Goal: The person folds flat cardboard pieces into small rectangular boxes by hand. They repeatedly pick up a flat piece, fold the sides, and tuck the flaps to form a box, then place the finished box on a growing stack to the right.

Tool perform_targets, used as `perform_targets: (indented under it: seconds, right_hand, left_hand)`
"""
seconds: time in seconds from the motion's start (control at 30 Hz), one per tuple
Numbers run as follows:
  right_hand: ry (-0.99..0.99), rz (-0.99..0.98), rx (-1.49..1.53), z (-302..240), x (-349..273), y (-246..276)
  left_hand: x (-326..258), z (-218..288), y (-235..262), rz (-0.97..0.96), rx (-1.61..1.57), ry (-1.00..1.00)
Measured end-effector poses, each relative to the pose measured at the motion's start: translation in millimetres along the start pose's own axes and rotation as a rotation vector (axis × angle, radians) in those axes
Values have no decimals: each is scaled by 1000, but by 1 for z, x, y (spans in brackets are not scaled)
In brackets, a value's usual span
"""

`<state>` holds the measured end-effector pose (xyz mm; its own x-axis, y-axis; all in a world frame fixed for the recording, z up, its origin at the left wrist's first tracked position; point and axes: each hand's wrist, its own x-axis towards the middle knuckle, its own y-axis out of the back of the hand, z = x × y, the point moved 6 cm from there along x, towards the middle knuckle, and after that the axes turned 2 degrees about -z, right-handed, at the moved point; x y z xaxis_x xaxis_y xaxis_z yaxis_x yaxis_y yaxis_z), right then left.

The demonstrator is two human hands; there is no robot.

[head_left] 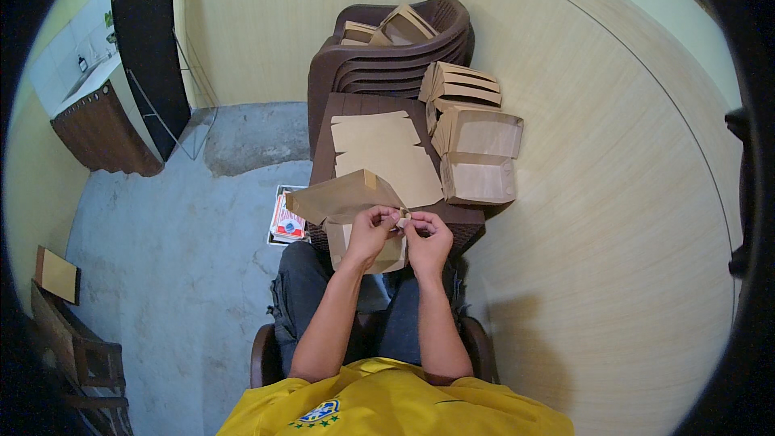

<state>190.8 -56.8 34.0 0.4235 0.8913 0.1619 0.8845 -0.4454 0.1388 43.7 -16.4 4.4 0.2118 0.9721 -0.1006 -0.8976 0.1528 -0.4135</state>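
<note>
We hold a brown paper sheet (343,196) over our lap, at the near edge of the dark brown surface (355,109) in front of us. Both hands meet at its right corner: our left hand (371,230) is closed on the paper with thumb and fingers pinched, and our right hand (428,238) pinches the same corner from the other side, the two hands touching. The sheet spreads up and to the left of the hands, and another part of it hangs below them against our knees.

Just beyond the hands, flat paper cutouts (383,153) lie on the surface. To their right, folded paper boxes (478,153) stand stacked at the surface's right edge, one slightly overhanging it. Behind, a stack of brown plastic chairs (387,56) holds more folded paper pieces (395,28) on its seat.

The wooden wall (581,194) closes in tightly on the right. To the left the concrete floor (161,258) gives open room; a printed packet (286,222) lies there beside the surface.
</note>
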Motion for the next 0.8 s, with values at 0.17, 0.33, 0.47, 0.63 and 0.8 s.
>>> perform_targets:
  seconds: [0.17,0.33,0.47,0.63,0.8]
  right_hand:
    - [-10,54,20,0,2,4]
    - [-13,6,69,4,4,3]
    - [-73,-17,103,10,4,3]
    - [-100,-54,192,17,4,3]
    - [-93,-114,298,27,3,-7]
  left_hand:
    - [2,-5,1,6,-38,52]
    - [3,-6,1,4,-32,11]
    - [2,-10,2,-9,-34,34]
    - [-3,-14,2,1,16,-80]
    - [-4,-29,2,35,-107,-50]
